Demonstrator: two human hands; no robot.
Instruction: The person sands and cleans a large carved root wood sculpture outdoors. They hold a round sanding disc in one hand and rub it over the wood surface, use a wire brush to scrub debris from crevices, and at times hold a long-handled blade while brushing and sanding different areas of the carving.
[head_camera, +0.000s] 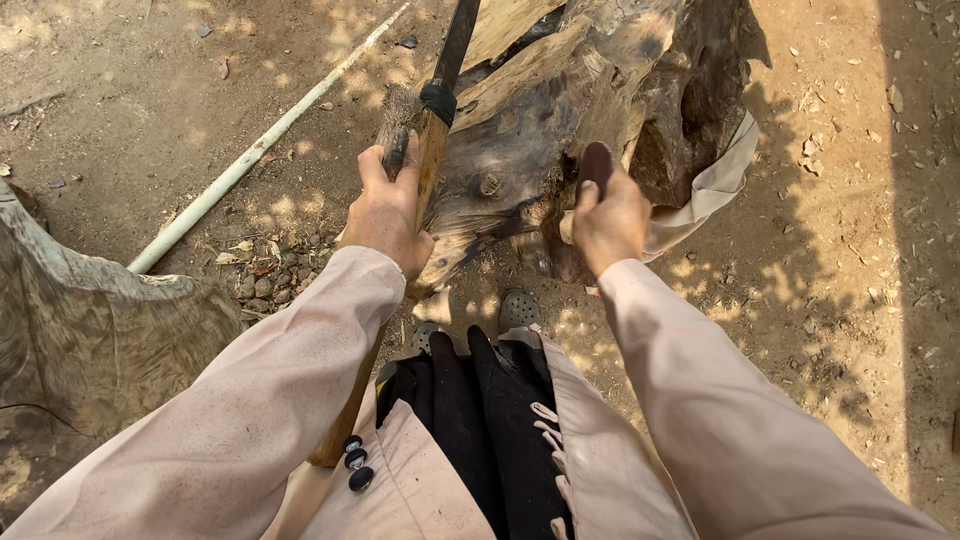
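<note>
On sunlit dirt ground (840, 250), my left hand (388, 215) grips the axe handle (430, 160); right hand (610, 220) clasps a dark knob (596, 165) beside the stump (560, 110); both should hold firm.

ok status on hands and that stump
Left hand gripping tool handle. Right hand holding dark piece against wood stump. White pipe lies clear, left.

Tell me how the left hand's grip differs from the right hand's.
The left hand wraps a long wooden tool handle that slants past the sleeve; the right hand grips a short dark rounded handle. The left hand sits beside the big stump, while the right hand's tool meets it. Both are closed fists in pale sleeves.
</note>
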